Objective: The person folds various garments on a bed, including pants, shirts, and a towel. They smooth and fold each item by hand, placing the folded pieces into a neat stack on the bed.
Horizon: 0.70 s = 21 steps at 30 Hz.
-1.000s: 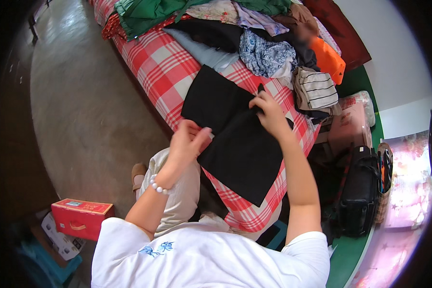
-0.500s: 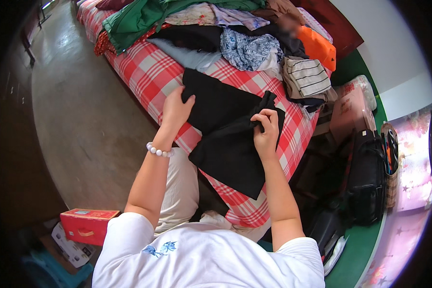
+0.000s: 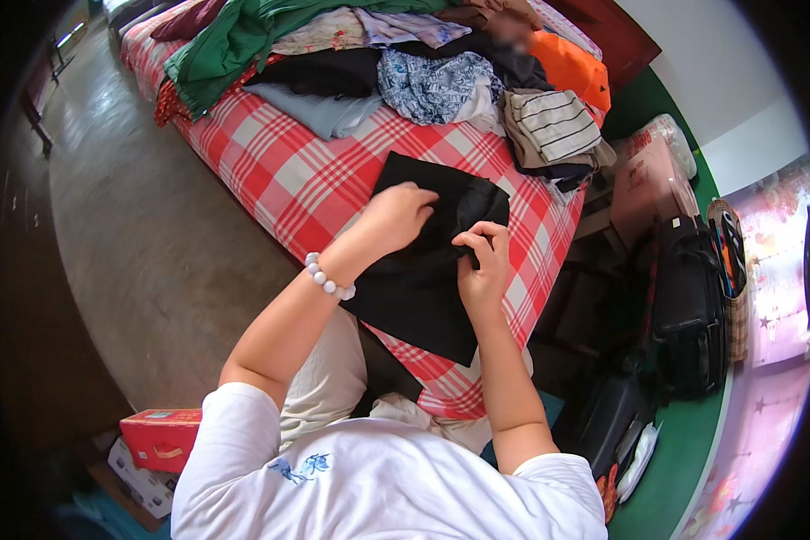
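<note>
Black shorts (image 3: 414,297) lie spread on the red-and-white checked bedcover, near the bed's close corner. Their waistband side, on the right, is bunched and partly folded. My left hand (image 3: 394,219), with a beaded bracelet at the wrist, is over the upper left of the shorts; its fingers are loosely bent and apart, gripping no cloth that I can see. At the right edge, my right hand (image 3: 483,270) pinches the bunched waistband between thumb and fingers.
Beyond the shorts, the checked bed (image 3: 274,166) bears a green garment (image 3: 216,49), a blue patterned garment (image 3: 436,85), a folded striped garment (image 3: 553,126) and orange cloth (image 3: 571,67). A black suitcase (image 3: 688,306) stands right. A red box (image 3: 160,438) sits lower left.
My left hand has left the shorts' left edge and moved right, across the cloth toward my right hand. The shorts' far part has shifted and lies flatter. My right hand keeps its grip.
</note>
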Each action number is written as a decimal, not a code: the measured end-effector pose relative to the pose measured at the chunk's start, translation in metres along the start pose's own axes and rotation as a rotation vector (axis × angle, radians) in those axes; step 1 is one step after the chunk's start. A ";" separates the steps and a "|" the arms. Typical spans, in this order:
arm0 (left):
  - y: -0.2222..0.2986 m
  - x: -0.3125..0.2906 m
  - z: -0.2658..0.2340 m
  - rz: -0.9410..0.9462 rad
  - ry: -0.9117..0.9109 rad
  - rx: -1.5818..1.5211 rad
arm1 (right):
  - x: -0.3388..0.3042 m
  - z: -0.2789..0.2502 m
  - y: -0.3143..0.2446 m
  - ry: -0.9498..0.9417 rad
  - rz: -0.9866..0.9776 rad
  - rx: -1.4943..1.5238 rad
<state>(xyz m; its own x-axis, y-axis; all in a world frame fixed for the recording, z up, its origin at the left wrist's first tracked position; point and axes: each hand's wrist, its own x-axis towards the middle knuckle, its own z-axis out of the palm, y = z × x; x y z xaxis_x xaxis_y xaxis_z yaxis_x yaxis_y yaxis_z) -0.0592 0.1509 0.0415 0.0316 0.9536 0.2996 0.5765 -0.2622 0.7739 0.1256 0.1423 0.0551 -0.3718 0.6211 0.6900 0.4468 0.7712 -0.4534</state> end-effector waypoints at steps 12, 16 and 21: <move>-0.015 -0.047 -0.009 0.212 0.162 0.170 | -0.023 -0.006 -0.020 0.076 0.074 -0.013; 0.003 -0.063 -0.032 -0.027 -0.007 -0.102 | -0.031 -0.008 -0.026 0.121 0.140 -0.031; -0.003 -0.064 -0.015 -0.015 -0.018 -0.088 | -0.036 -0.003 -0.033 0.160 0.200 -0.007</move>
<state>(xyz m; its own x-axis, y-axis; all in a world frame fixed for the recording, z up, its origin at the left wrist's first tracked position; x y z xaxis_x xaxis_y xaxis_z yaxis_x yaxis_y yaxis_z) -0.0756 0.0881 0.0281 0.0390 0.9598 0.2780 0.5031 -0.2592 0.8244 0.1264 0.0938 0.0472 -0.1422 0.7310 0.6674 0.5048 0.6335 -0.5864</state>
